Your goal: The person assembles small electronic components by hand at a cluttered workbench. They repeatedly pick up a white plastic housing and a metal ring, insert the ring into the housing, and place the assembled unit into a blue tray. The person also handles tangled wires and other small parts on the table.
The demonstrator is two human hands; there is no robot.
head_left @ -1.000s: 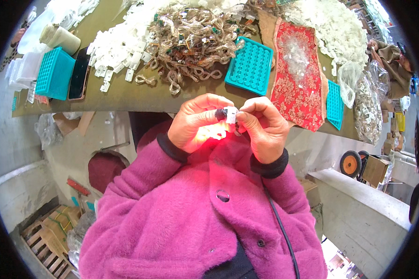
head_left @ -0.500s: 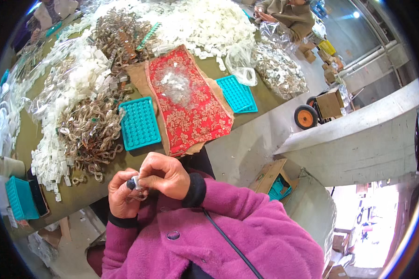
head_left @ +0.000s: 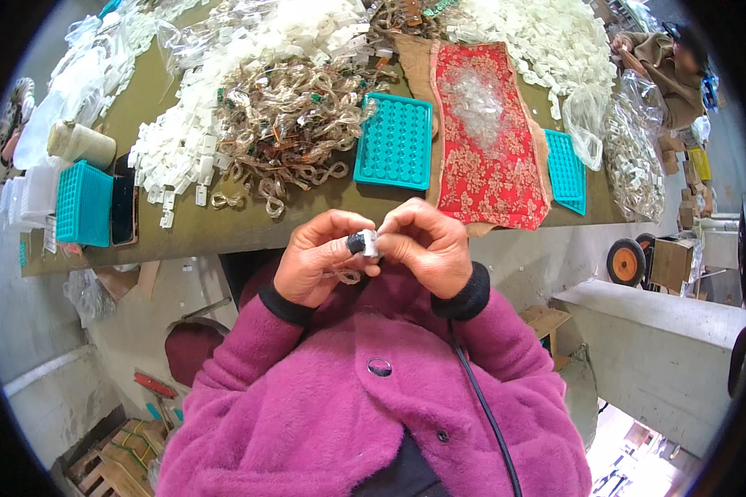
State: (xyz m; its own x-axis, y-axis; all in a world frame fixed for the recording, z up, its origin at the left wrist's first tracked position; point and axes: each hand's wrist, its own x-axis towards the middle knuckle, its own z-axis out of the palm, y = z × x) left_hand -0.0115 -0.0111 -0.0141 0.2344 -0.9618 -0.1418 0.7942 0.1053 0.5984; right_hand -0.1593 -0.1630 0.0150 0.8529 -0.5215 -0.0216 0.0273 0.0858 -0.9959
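Observation:
Close in front of my body, below the table edge, my left hand (head_left: 308, 263) and my right hand (head_left: 433, 250) meet. Both are closed on one small white plastic piece (head_left: 370, 243), pinched between thumbs and fingertips. Black tape (head_left: 356, 243) wraps the tip of my left thumb. A loop of thin clear-brown cord (head_left: 346, 276) hangs below the piece, by my left fingers; whether it joins the piece is hidden. On the table beyond lie a heap of looped brownish cords (head_left: 294, 132) and a heap of white plastic pieces (head_left: 178, 157).
Behind my hands lie a turquoise dimpled tray (head_left: 394, 142) and a red flowered cloth (head_left: 493, 178) bearing clear scraps. Another turquoise tray (head_left: 565, 170) sits right of it. At left are stacked turquoise trays (head_left: 84, 204) and a whitish cylinder (head_left: 81, 144). A person (head_left: 663, 70) sits far right.
The view has turned and shifted, so the table now spans the upper part more levelly. My hands stay together on the white piece, with only slight shifts of the fingers.

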